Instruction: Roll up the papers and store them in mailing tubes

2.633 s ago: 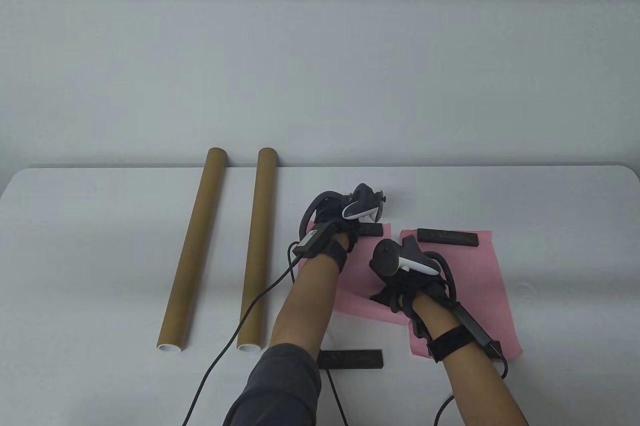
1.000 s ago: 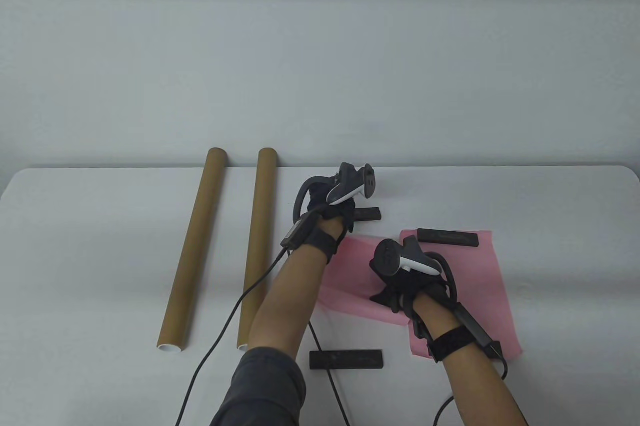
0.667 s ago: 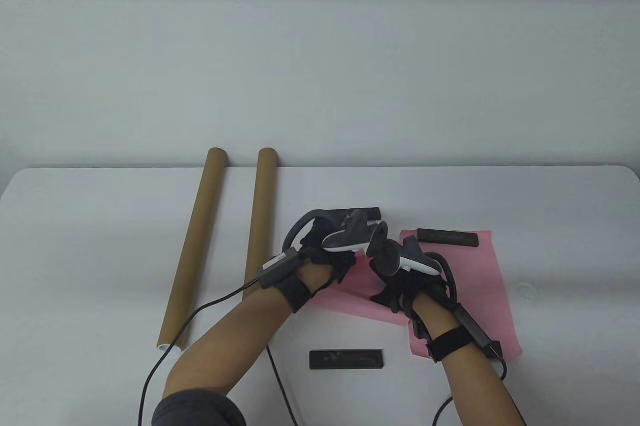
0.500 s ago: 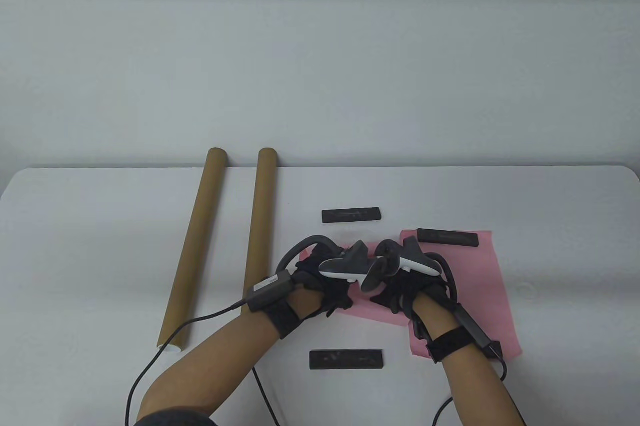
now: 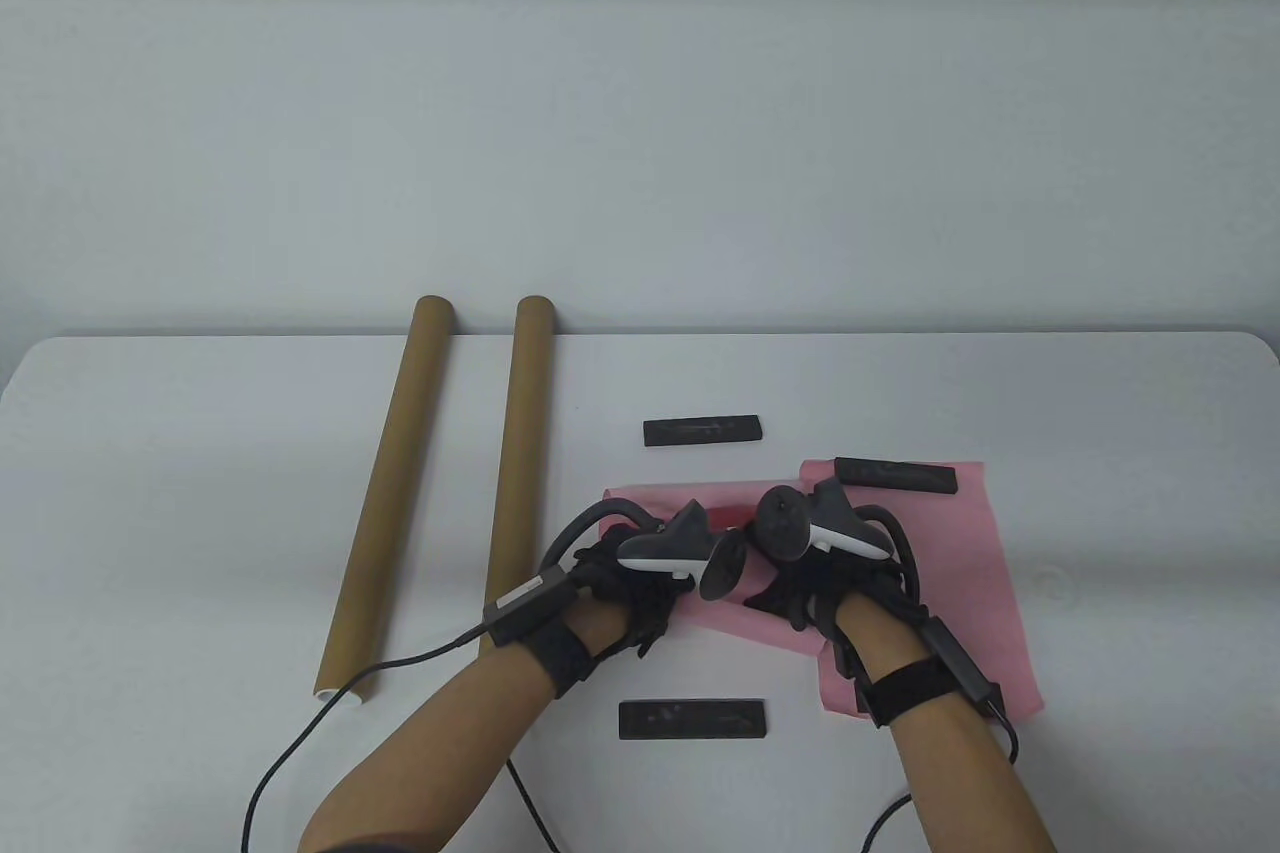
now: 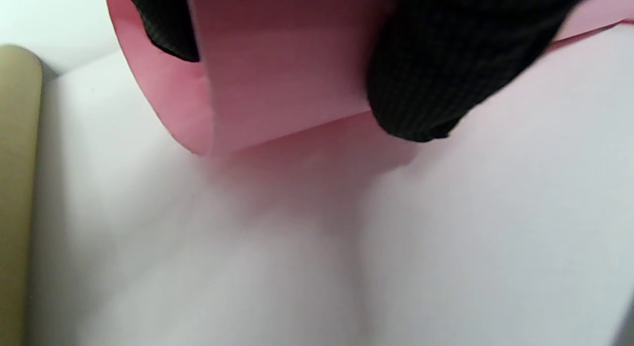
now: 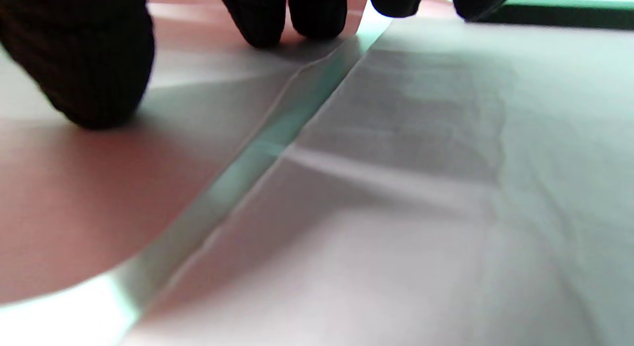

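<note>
Nearest the front edge of the worktop (image 5: 1100,493), one black bar (image 5: 692,720) lies flat between the two forearms, clear of the paper.

Behind it, the left hand (image 5: 625,583) sits on the left end of a pink sheet (image 5: 745,618). The left wrist view shows that end of the paper (image 6: 277,83) curled over into a loose roll, with gloved fingers (image 6: 446,63) wrapped around the curl: the hand grips the rolled edge.

The right hand (image 5: 825,588) is just beside the left, trackers almost touching. In the right wrist view its fingertips (image 7: 262,16) press down on the pink sheet (image 7: 59,207), fingers spread and flat; it holds nothing, only pins the paper to the worktop (image 7: 446,187).

A second pink sheet (image 5: 965,573) lies flat under and to the right of the right hand, overlapping the first at its left margin. A second black bar (image 5: 897,474) rests on its far edge.

Farther back, a third black bar (image 5: 702,430) lies on bare worktop, apart from both sheets.

To the left, two brown tubes (image 5: 390,493) (image 5: 518,483) lie side by side, apart from each other, running from near the front to the worktop's far edge. The right tube is just beside the left wrist and shows at the left edge of the left wrist view (image 6: 17,187). The left tube's near end shows a white rim. Neither tube is touched by a hand.
</note>
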### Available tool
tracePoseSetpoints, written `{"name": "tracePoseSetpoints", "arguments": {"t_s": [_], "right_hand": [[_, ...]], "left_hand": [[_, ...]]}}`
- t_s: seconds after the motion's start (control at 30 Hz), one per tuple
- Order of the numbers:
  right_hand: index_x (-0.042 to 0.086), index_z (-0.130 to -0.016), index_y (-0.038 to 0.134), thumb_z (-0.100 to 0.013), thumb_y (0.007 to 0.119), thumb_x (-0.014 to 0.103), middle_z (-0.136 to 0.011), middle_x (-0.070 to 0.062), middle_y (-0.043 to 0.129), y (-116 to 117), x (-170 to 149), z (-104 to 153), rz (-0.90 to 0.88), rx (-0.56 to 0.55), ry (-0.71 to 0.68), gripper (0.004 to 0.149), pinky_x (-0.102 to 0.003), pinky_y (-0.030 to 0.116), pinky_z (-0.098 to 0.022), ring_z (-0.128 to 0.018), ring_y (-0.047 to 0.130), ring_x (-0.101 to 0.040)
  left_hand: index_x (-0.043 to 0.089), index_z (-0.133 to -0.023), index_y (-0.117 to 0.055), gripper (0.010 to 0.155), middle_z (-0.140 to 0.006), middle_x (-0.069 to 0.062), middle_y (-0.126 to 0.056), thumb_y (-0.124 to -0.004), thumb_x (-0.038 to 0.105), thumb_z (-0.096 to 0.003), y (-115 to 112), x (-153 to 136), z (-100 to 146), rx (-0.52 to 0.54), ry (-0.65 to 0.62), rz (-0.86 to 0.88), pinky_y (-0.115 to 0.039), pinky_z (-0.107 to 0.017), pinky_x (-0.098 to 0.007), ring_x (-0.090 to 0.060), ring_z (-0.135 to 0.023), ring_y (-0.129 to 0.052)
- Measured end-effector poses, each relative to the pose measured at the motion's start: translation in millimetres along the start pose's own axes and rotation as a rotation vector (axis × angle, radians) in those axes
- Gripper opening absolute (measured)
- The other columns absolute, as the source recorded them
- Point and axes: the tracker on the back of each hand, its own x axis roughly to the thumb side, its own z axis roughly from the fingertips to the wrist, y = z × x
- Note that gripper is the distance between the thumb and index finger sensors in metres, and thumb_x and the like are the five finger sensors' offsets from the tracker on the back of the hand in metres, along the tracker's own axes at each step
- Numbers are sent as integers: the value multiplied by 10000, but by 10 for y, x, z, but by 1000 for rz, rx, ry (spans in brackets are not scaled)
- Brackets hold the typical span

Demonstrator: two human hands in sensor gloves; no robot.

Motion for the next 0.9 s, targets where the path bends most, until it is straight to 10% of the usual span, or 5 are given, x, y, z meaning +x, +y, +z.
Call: {"name": "tracePoseSetpoints", "arguments": {"t_s": [0.3,0.47,0.63,0.77,0.9], "right_hand": [[123,-995,797,-470,771,598,-1033,-175,789,-515,-22,473,-225,-213,-160,709,-736,617,-651,-975,741,-532],[103,-872,915,-454,663,683,-893,-180,922,-644,217,842,-282,-144,-310,758,-730,700,-601,-832,907,-493],[114,-986,785,-348,876,726,-1030,-167,787,-539,608,1282,-90,-144,-428,889,-764,661,-633,-972,767,-523],[178,-811,872,-402,957,481,-892,-98,903,-432,938,1573,155,-442,-371,516,-700,708,-639,-884,885,-440],[204,-726,915,-430,932,441,-822,-68,951,-347,1010,1604,134,-418,-354,380,-677,724,-636,-842,923,-409]], "left_hand": [[377,-790,-819,477,-682,105,-971,-947,445,-336,118,125,767,318,139,45,-734,-694,-465,-151,-740,-977],[381,-792,-818,471,-681,106,-972,-936,453,-341,-17,126,1124,422,209,86,-740,-690,-462,-148,-730,-983],[378,-790,-825,462,-682,102,-974,-933,452,-347,-141,93,1450,483,255,207,-740,-690,-466,-154,-727,-986],[376,-794,-821,467,-684,102,-971,-931,456,-347,-272,87,1543,535,235,218,-736,-693,-468,-152,-732,-983],[345,-901,-721,614,-769,92,-919,-925,486,-339,-370,118,1587,575,189,144,-703,-713,-483,-168,-796,-938]]}}
